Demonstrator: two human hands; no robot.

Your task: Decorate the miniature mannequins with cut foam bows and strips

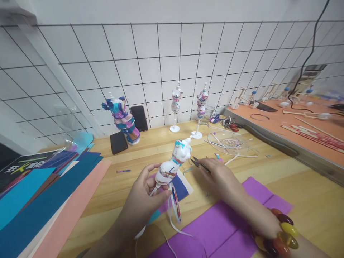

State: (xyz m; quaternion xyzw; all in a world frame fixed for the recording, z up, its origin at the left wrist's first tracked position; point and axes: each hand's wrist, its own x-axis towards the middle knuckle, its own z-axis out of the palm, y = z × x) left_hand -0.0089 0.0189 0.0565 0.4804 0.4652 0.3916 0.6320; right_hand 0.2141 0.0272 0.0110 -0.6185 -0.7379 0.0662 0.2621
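Note:
My left hand [146,200] is closed around the lower end of a small white mannequin [172,165], which leans to the right and has torn scraps of coloured paper stuck on it. A loop of white ribbon [173,211] hangs beside its thumb. My right hand [220,175] lies low over the table with its fingers on a pair of small scissors [198,163]. Their dark pointed blades stick out to the left; the handles are mostly hidden. Purple paper [223,222] lies beneath my right forearm. A dark blue paper piece [182,188] is behind the mannequin.
At the back stand two small mannequins [176,98] [201,104] and one dressed in coloured paper [123,116], near two phones [118,142] [139,118]. Coloured sheets [53,200] are piled left. Tangled wire [228,141] lies right, beside an orange-topped table [268,122].

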